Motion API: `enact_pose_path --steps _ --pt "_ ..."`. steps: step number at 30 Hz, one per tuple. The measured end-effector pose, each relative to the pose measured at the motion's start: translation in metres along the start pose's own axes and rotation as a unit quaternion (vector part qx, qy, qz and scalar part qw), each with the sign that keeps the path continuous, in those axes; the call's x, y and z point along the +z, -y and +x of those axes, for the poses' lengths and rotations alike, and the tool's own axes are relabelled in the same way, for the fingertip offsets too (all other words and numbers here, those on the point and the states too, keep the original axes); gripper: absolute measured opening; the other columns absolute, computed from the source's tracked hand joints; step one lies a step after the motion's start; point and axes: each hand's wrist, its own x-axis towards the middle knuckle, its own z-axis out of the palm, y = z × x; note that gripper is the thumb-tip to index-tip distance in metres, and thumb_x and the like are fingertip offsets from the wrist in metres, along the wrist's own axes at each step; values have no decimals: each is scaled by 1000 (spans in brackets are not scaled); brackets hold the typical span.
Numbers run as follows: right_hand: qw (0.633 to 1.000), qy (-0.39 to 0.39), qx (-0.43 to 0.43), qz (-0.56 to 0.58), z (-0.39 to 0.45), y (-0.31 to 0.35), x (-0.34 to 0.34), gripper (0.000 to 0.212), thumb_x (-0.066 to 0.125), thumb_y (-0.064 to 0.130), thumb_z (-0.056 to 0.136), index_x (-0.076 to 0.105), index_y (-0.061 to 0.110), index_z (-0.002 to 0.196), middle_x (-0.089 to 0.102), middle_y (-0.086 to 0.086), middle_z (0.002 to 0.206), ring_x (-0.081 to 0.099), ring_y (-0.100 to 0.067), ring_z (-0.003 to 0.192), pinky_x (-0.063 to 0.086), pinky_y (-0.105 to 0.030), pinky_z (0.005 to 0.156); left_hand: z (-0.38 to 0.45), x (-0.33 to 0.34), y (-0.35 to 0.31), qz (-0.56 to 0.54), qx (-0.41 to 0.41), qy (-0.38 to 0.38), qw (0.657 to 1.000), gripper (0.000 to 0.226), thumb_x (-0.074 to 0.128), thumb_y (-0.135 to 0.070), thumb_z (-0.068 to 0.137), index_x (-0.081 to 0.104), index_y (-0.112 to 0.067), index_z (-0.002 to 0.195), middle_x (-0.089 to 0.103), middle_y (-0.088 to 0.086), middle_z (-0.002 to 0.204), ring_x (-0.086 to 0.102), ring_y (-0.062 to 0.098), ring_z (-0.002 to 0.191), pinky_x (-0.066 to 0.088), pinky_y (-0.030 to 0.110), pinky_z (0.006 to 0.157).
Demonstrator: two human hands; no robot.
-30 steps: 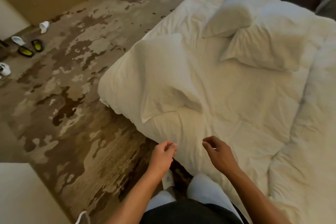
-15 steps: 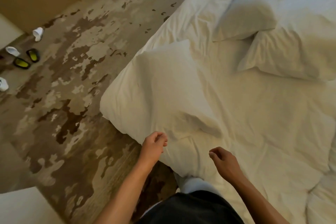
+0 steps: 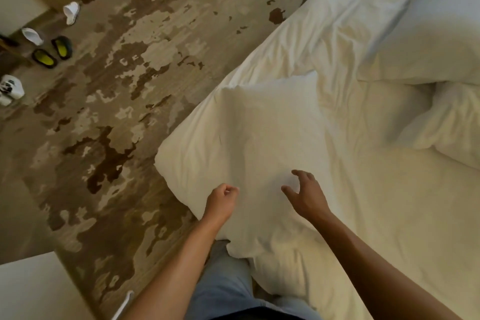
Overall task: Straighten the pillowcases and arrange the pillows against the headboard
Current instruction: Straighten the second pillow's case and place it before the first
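A white pillow (image 3: 246,138) lies askew at the bed's left edge, one corner hanging over the carpet. My left hand (image 3: 222,201) hovers at its near edge with fingers curled into a loose fist, holding nothing. Over the same pillow's near part, my right hand (image 3: 306,195) has its fingers spread and slightly bent, empty. Two more white pillows lie at the upper right: one large pillow (image 3: 436,34) and a second pillow (image 3: 452,127) partly tucked under it. All rest on a rumpled white duvet (image 3: 389,215). No headboard is in view.
Patterned brown carpet (image 3: 124,112) runs along the bed's left side. White slippers (image 3: 71,11), black-and-yellow sandals (image 3: 53,53) and a white shoe (image 3: 10,88) lie at the far left. A white furniture top (image 3: 31,291) fills the bottom left corner.
Both hands have moved forward from the bed's edge to over the near pillow. My right hand has opened from a curl to spread fingers. The view has closed in on the pillow.
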Motion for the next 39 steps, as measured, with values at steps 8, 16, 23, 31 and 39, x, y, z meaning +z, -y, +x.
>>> enact_pose_path --steps 8,16,23,31,39 --pt "996 17 37 -85 64 15 43 89 75 61 83 36 32 157 24 -3 171 28 -28 155 43 -46 114 115 15 -9 -42 -78 -31 996 78 60 -64 87 45 -16 147 53 9 142 59 26 120 48 32 86" --pt "992 -2 17 -125 82 -5 48 84 73 69 79 42 38 150 30 5 163 38 -23 146 53 -43 100 172 55 5 -16 -133 -70 989 124 69 -85 63 26 -16 157 41 16 151 42 38 139 43 48 108" --pt "992 -5 10 -128 82 -16 46 85 68 73 79 36 42 151 24 8 165 34 -21 148 54 -44 97 167 78 11 -215 -57 -16 975 80 71 -68 77 50 -21 138 63 -5 128 62 19 118 49 34 103" --pt "999 -24 17 -42 54 -58 8 80 56 67 94 21 43 162 23 4 170 29 -22 154 41 -45 116 122 93 -35 -198 62 -18 978 57 84 -54 74 65 -25 120 73 -9 110 70 10 102 57 38 97" --pt "994 -97 37 -41 -15 -94 -62 78 38 84 87 29 46 155 56 7 145 65 -16 120 58 -41 88 24 106 -132 -7 272 27 962 39 79 -35 82 68 -22 117 74 -12 102 70 7 94 55 24 83"
